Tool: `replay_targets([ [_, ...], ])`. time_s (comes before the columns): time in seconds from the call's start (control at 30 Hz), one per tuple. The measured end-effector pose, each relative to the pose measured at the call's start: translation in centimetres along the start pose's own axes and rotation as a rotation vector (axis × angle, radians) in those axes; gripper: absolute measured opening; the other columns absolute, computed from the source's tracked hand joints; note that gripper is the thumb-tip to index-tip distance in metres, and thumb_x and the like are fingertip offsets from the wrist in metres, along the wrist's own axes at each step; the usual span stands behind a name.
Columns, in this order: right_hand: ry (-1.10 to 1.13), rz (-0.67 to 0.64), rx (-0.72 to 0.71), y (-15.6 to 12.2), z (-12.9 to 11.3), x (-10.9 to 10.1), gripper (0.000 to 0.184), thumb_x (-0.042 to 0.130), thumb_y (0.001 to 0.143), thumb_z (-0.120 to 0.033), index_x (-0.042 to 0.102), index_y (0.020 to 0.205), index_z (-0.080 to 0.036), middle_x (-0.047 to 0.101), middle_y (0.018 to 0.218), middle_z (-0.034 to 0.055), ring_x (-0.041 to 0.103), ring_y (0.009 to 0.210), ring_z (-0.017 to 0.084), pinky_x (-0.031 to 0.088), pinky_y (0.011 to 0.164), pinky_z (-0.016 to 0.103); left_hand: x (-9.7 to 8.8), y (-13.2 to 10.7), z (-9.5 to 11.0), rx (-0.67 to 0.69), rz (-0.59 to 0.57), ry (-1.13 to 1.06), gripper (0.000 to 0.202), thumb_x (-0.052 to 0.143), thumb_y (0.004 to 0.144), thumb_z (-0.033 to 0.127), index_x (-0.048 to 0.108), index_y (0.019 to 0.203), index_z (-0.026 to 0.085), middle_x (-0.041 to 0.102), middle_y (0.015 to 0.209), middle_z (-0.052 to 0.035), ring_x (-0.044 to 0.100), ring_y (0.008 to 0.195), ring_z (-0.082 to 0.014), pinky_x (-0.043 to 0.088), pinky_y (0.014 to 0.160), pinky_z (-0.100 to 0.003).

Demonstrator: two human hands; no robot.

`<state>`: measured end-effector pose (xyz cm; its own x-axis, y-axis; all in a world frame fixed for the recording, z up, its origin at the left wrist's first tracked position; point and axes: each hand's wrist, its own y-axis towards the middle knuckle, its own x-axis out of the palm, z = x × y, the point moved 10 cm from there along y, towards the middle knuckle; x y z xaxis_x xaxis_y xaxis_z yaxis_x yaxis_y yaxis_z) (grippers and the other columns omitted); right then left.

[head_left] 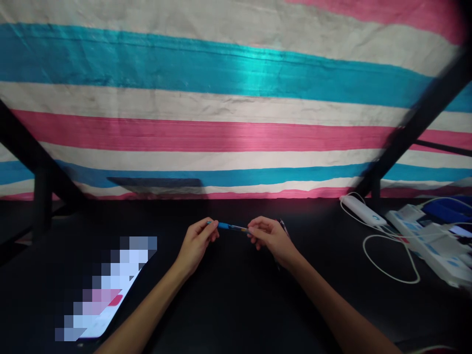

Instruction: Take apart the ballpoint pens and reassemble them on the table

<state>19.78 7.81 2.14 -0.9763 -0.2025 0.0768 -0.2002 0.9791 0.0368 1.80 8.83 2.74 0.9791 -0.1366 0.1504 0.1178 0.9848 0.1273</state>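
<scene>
A slim pen (232,227) with a blue section and a clear barrel lies level between my two hands, above the black table. My left hand (199,241) pinches its blue end between thumb and fingers. At the other end, my right hand (271,237) grips the pen's tip region, and the fingertips hide that part. Something dark with a bit of red and white shows behind my right hand near the wrist; I cannot make out what it is.
A lit phone (105,314), partly pixelated, lies left of my left forearm. On the right are a white power bank (361,210), a power strip (433,246) and looped white cables (391,281). Behind the black table (236,305) hangs a striped sheet (236,135), with dark frame bars (416,128) at both sides.
</scene>
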Motion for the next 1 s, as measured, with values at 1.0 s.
replay_targets([
  [1.0, 0.055, 0.078, 0.042, 0.3, 0.5, -0.9, 0.024, 0.066, 0.076, -0.040, 0.063, 0.084, -0.017, 0.057, 0.064, -0.0006, 0.051, 0.048, 0.010, 0.036, 0.040, 0.020, -0.1, 0.1, -0.3, -0.008, 0.019, -0.029, 0.027, 0.062, 0.080, 0.034, 0.060, 0.062, 0.015, 0.053, 0.062, 0.0007, 0.043, 0.057, -0.0096, 0.032, 0.056, -0.024],
])
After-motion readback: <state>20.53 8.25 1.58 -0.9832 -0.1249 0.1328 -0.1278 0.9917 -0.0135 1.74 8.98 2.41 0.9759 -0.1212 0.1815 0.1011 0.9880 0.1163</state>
